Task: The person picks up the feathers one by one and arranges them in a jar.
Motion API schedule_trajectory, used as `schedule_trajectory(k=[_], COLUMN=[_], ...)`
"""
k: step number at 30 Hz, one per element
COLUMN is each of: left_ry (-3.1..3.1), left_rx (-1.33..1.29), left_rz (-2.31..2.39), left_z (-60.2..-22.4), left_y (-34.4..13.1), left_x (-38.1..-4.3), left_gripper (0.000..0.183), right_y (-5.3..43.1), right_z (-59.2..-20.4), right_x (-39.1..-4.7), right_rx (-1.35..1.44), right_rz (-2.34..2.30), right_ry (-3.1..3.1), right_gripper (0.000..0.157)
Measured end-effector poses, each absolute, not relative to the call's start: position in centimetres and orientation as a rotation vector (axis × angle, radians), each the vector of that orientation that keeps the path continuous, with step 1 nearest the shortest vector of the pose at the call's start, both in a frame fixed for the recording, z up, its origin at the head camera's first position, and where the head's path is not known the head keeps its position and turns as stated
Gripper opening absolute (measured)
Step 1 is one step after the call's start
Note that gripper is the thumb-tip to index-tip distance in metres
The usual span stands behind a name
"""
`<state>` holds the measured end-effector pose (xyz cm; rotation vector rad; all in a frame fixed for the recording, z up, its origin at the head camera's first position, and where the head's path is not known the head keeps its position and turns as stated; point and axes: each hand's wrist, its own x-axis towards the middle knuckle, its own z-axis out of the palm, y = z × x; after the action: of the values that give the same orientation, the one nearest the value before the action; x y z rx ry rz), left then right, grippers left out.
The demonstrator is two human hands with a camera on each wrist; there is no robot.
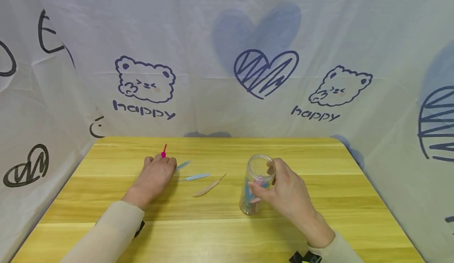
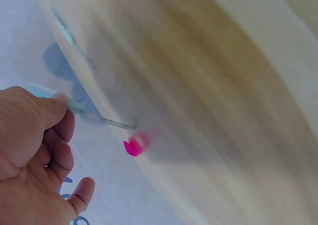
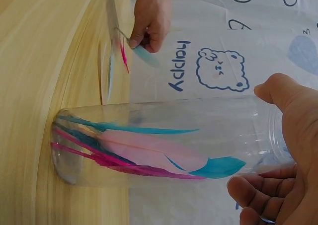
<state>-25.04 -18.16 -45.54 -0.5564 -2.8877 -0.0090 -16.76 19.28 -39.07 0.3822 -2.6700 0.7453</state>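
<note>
My left hand (image 1: 156, 174) pinches a pale teal feather (image 2: 74, 106) by thumb and forefinger, just above the table's far left part. Beside that hand a hot-pink feather (image 1: 163, 153) lies partly hidden by the fingers. To its right on the wood are a light blue feather (image 1: 198, 176) and a beige feather (image 1: 207, 188). My right hand (image 1: 289, 192) grips a clear jar (image 1: 244, 200) near its open mouth. Upright on the table, the jar contains a light pink feather (image 3: 149, 148), teal feathers (image 3: 223, 168) and magenta feathers (image 3: 164, 173).
A wood-grain table (image 1: 198, 235) carries everything. Behind it and at both sides hangs a white cloth (image 1: 198, 97) printed with bears, hearts and lettering. The table's back edge runs close to the left hand.
</note>
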Motion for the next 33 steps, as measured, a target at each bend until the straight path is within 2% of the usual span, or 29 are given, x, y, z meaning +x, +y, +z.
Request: schedule_trajectory(k=[4,12,33], left_ry=[-2.835,-2.668,-2.484], left_rx=[-0.568,-0.586,-0.654], left_rz=[-0.011,-0.067,-0.202], left_z=[-45.3,-44.6,-40.9], left_y=[-17.9,-17.4,-14.3], left_x=[-25.1,-25.5,-24.5], left_gripper=[0.004,0.019,0.02], right_y=[19.3,19.2,19.2], right_z=[-39.0,-39.0,-38.9], right_x=[-16.7,-16.7,-16.7], right_rx=[0.378,0.367,0.365], right_rz=[0.752,0.756,0.732], right_ry=[-2.674,-2.681,-2.691], right_gripper=[0.061,0.062,0.062])
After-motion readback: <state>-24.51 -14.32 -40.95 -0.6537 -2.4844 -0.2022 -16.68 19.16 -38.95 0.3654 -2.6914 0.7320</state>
